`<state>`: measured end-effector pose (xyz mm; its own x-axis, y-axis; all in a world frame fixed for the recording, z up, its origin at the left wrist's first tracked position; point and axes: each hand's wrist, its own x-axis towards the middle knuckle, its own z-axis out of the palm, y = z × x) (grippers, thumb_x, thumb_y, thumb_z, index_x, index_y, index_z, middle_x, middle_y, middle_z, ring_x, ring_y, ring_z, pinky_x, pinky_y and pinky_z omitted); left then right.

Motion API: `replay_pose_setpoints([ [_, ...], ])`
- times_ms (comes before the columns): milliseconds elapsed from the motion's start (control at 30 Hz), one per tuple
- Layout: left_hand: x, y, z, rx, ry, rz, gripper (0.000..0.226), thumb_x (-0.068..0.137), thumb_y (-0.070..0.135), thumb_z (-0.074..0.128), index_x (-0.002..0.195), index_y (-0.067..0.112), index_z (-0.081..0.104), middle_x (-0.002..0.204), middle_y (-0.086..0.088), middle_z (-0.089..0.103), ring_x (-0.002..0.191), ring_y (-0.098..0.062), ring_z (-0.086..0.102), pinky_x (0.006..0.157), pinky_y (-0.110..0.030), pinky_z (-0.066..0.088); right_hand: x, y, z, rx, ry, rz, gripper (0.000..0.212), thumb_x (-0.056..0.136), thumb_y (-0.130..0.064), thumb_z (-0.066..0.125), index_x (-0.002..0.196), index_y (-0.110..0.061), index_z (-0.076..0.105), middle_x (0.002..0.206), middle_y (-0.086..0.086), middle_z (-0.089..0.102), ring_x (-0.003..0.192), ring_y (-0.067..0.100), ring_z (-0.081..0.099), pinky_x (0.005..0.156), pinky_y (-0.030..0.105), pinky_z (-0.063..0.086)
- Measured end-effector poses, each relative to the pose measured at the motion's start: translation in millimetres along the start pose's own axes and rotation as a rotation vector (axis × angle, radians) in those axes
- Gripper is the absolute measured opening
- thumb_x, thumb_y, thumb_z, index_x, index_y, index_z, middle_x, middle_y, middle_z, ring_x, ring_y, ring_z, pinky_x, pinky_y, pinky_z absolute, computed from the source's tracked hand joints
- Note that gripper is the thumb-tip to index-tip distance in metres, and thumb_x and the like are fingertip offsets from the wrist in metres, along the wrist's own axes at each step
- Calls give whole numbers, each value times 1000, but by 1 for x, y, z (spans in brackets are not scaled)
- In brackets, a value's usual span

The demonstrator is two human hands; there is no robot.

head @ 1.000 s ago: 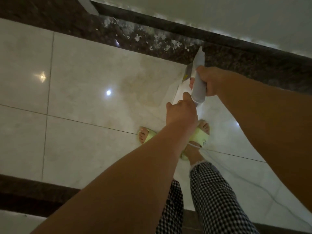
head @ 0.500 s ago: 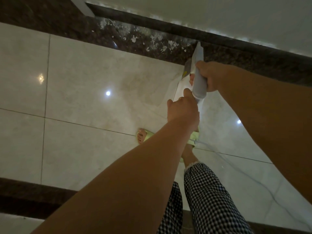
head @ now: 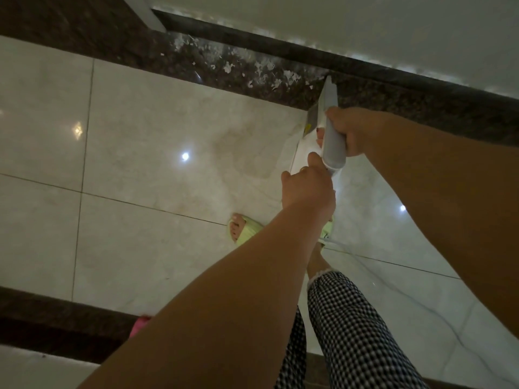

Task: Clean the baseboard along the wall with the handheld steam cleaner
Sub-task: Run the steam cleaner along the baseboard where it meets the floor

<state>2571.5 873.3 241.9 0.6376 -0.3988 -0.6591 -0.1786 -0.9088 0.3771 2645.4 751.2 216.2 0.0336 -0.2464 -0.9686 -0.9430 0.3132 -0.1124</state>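
Steaming the baseboard (head: 280, 50): right hand (head: 355, 130) grips the cleaner (head: 332, 141), left hand (head: 307, 189) closed at its rear; next, likely sliding the nozzle along the baseboard.

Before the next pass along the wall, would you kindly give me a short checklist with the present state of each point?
1. Right hand wrapped round the grey handle of the white handheld steam cleaner: ok.
2. Left hand steadying the cleaner's rear end: ok.
3. Nozzle tip at the foot of the dark stone baseboard: ok.
4. White flakes of debris on the dark floor border left of the nozzle: not ok, uncleaned.
5. White power cord clear of the feet: not ok, it trails beside the pale green slipper.
6. Steam coming out: cannot tell.
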Motion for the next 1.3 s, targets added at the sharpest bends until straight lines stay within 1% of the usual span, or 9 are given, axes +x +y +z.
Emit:
replay_pose_setpoints([
  [167,7,5,1,12,20,13,43,92,36,59,116,15,30,73,8,43,82,-20,62,89,-37,34,5,-3,-4,-34,14,-55,30,96,-38,54,114,-14,48,93,1,63,71,11,61,40,22,45],
  [333,11,3,3,29,28,8,48,92,36,58,122,13,30,81,5,47,88,-21,64,91,-37,34,7,-6,-2,-22,-1,-29,32,95,-40,56,109,-12,50,87,1,64,72,11,61,45,25,47],
  [533,4,-3,7,40,13,-6,42,91,31,61,116,15,30,69,9,39,68,-17,48,89,-36,35,3,2,2,-2,-15,-7,31,95,-39,56,108,-12,49,89,1,64,71,11,61,43,24,46],
  [634,-4,-8,11,15,6,-16,40,89,26,62,113,17,30,69,10,41,69,-17,55,86,-36,34,-2,8,7,-22,-4,1,31,96,-39,54,112,-13,47,99,0,63,68,11,59,35,19,43],
  [700,-9,-12,12,-5,5,-35,40,88,26,62,111,17,30,68,10,40,70,-19,55,82,-36,32,-4,11,12,-23,-5,16,31,96,-40,53,112,-13,47,101,0,64,70,11,59,40,24,44],
  [767,-15,-14,11,-9,-2,-49,41,88,26,62,112,17,31,67,10,38,72,-20,56,79,-35,28,-4,15,18,-15,-3,35,32,96,-41,54,111,-13,49,93,0,65,71,12,60,48,28,45],
  [867,-21,-19,10,-12,-15,-47,42,88,27,62,114,16,31,68,10,39,79,-22,60,80,-36,28,-6,22,24,-7,8,29,29,97,-40,52,104,-12,49,81,2,61,67,11,58,47,26,47],
  [1067,-32,-30,14,25,-10,-26,44,91,33,59,118,14,30,81,5,49,82,-21,62,89,-39,35,-9,34,33,0,8,14,34,97,-41,53,116,-13,48,88,3,63,68,12,60,38,21,45],
  [1300,-33,-37,17,43,-5,-18,41,91,30,59,116,15,31,80,5,50,78,-20,60,85,-38,34,-6,36,37,-17,20,-20,35,97,-41,52,116,-13,48,83,3,62,68,12,61,45,26,46],
])
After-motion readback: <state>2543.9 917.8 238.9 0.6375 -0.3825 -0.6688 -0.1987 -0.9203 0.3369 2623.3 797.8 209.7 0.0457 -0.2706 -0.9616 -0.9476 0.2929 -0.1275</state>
